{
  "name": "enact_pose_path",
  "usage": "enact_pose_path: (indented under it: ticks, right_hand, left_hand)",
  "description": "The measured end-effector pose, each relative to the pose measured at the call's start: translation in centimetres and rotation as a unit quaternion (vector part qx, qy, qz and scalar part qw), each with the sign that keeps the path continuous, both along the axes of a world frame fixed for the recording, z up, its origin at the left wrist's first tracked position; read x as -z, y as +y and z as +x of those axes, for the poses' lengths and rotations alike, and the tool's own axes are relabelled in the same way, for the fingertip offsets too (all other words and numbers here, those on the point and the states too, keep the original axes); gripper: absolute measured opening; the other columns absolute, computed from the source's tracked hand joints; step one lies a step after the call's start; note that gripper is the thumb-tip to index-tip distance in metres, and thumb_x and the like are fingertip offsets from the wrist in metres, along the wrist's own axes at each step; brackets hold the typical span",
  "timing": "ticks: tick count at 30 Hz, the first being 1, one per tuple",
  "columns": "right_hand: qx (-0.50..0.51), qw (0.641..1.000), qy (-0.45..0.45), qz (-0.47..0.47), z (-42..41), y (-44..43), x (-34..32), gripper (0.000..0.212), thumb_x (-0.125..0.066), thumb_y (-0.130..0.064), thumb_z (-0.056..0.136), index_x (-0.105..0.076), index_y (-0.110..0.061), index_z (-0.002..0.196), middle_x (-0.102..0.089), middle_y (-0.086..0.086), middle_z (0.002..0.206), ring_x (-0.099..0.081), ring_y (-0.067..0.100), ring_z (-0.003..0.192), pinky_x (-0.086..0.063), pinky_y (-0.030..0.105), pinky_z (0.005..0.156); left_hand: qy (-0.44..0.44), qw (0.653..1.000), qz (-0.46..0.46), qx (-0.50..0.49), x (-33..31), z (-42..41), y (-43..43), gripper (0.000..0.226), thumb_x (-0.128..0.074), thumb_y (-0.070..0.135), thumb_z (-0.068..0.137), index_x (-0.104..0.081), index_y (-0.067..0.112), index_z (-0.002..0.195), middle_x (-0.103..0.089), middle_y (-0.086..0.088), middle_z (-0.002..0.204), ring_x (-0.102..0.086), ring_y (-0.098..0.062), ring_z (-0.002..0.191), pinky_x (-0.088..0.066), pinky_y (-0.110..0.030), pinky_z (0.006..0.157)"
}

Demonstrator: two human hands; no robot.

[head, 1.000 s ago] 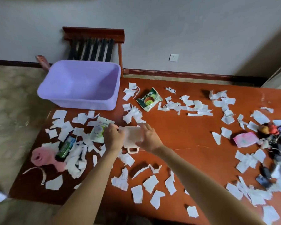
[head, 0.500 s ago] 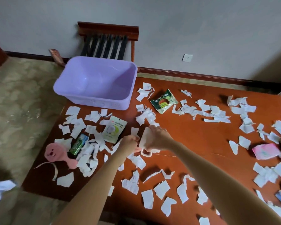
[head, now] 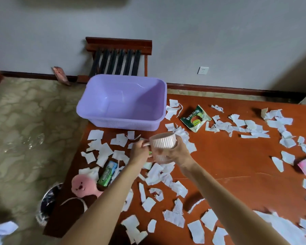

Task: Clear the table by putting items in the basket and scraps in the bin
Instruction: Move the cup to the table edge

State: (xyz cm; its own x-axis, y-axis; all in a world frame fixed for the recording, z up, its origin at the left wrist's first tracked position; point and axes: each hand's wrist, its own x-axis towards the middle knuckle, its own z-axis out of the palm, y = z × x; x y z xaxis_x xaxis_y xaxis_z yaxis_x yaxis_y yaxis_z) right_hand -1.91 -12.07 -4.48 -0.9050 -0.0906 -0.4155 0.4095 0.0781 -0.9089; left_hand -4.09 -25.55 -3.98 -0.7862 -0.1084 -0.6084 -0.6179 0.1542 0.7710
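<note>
Head view: low and to the left of the basket [head: 124, 123], down on the floor off the desk [head: 228, 152], the bin [head: 48, 204] waits for the paper scraps [head: 102, 152], but the step in hand is the cup [head: 163, 147]. My left grip [head: 140, 152] is curled on the cup's handle, just in front of the basket's near wall. The cup hangs in the air, clear of the desk, in front of the basket's right half, mouth up as far as I can tell. My right grip [head: 180, 152] wraps its ribbed body from the right and from beneath. To do this well I should carry it forward over the near rim, lower it onto the basket's floor, and only then let go, since I judge a drop onto hard plastic could chip it. One grip would probably suffice for that, which would free the other for the snack packet [head: 195, 118] lying right of the basket.
</note>
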Motion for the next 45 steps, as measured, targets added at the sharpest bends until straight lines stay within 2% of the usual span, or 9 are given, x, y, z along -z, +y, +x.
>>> enact_pose_path:
  ticks: [4, 9, 13, 16, 20, 26, 34, 39, 45]
  right_hand:
    - [-0.011, 0.998, 0.066, 0.009, -1.1, -7.8, 0.1, 0.046, -0.082, -0.011, 0.064, -0.059, -0.029, 0.1, -0.065, -0.011, 0.095, -0.063, -0.006, 0.087, -0.055, 0.018, 0.07]
    - [-0.003, 0.993, 0.082, 0.082, -2.3, -17.9, 0.6, 0.071, -0.089, -0.019, 0.055, -0.052, -0.019, 0.116, -0.06, -0.001, 0.115, -0.058, 0.01, 0.105, -0.052, 0.032, 0.092]
    - [-0.16, 0.955, 0.062, 0.243, -2.3, -21.6, 2.0, 0.071, -0.067, -0.025, 0.082, -0.031, -0.016, 0.142, -0.039, 0.005, 0.145, -0.035, 0.02, 0.135, -0.032, 0.037, 0.113]
    - [-0.267, 0.867, 0.127, 0.401, -2.2, -23.7, 3.8, 0.055, -0.045, -0.015, 0.095, -0.026, -0.019, 0.146, -0.015, 0.0, 0.158, -0.005, 0.022, 0.148, -0.011, 0.041, 0.12]
    - [-0.356, 0.783, 0.177, 0.477, -2.8, -26.5, 5.7, 0.058, -0.03, -0.004, 0.098, -0.009, -0.019, 0.15, 0.013, 0.0, 0.159, 0.027, 0.019, 0.14, 0.012, 0.044, 0.114]
    - [-0.323, 0.794, 0.092, 0.507, -5.1, -29.3, 6.7, 0.06, -0.028, -0.026, 0.102, 0.008, -0.02, 0.149, 0.018, 0.002, 0.158, 0.02, 0.024, 0.145, 0.003, 0.051, 0.12]
    - [-0.297, 0.805, 0.12, 0.499, -4.6, -27.3, 8.5, 0.067, -0.035, 0.004, 0.095, -0.007, -0.023, 0.15, 0.014, 0.0, 0.159, 0.017, 0.024, 0.146, 0.006, 0.047, 0.12]
    - [-0.203, 0.828, 0.095, 0.514, -3.5, -24.2, 8.2, 0.065, -0.027, 0.006, 0.096, -0.011, -0.026, 0.149, 0.007, -0.001, 0.159, 0.012, 0.021, 0.147, 0.01, 0.038, 0.117]
    - [-0.17, 0.83, 0.058, 0.529, -3.4, -22.2, 7.6, 0.066, -0.029, 0.006, 0.094, -0.012, -0.026, 0.149, 0.005, 0.001, 0.16, 0.007, 0.023, 0.148, 0.005, 0.041, 0.119]
  left_hand:
    - [0.032, 0.999, -0.034, -0.028, 0.6, -1.9, -7.5, 0.03, -0.038, 0.002, 0.092, -0.062, 0.02, 0.087, -0.068, -0.016, 0.106, -0.065, -0.033, 0.091, -0.056, -0.045, 0.079]
    - [0.043, 0.989, -0.023, -0.141, 1.0, -4.1, -16.8, 0.033, -0.036, 0.001, 0.093, -0.064, 0.009, 0.109, -0.067, -0.016, 0.096, -0.058, -0.027, 0.08, -0.046, -0.032, 0.066]
    - [0.048, 0.969, 0.02, -0.242, 1.3, -5.4, -22.2, 0.033, -0.039, 0.004, 0.097, -0.055, 0.005, 0.125, -0.056, -0.018, 0.129, -0.053, -0.033, 0.12, -0.041, -0.041, 0.102]
    - [0.039, 0.957, 0.037, -0.284, 2.0, -5.4, -25.6, 0.032, -0.042, 0.011, 0.097, -0.056, 0.008, 0.126, -0.062, -0.005, 0.112, -0.057, -0.023, 0.099, -0.047, -0.032, 0.085]
    - [0.044, 0.958, 0.05, -0.28, 3.2, -5.0, -28.8, 0.02, -0.048, 0.017, 0.096, -0.06, 0.013, 0.112, -0.054, 0.009, 0.072, -0.05, -0.01, 0.066, -0.04, -0.011, 0.044]
    - [0.015, 0.961, 0.062, -0.271, 5.4, -4.8, -29.9, 0.012, -0.05, 0.02, 0.096, -0.06, 0.022, 0.091, -0.055, 0.013, 0.07, -0.048, -0.003, 0.061, -0.038, -0.011, 0.042]
    - [0.022, 0.968, 0.089, -0.233, 6.5, -5.4, -29.7, 0.034, -0.048, 0.025, 0.097, -0.058, 0.025, 0.065, -0.054, 0.019, 0.037, -0.049, 0.006, 0.033, -0.034, -0.008, 0.033]
    - [0.026, 0.96, 0.184, -0.209, 7.1, -5.5, -28.1, 0.075, -0.036, 0.015, 0.1, -0.062, 0.031, 0.031, -0.058, 0.02, 0.039, -0.054, 0.01, 0.038, -0.044, -0.012, 0.05]
    - [0.055, 0.965, 0.165, -0.194, 7.5, -6.5, -26.0, 0.05, -0.042, 0.022, 0.099, -0.062, 0.024, 0.054, -0.058, 0.017, 0.04, -0.054, 0.007, 0.039, -0.041, -0.02, 0.056]
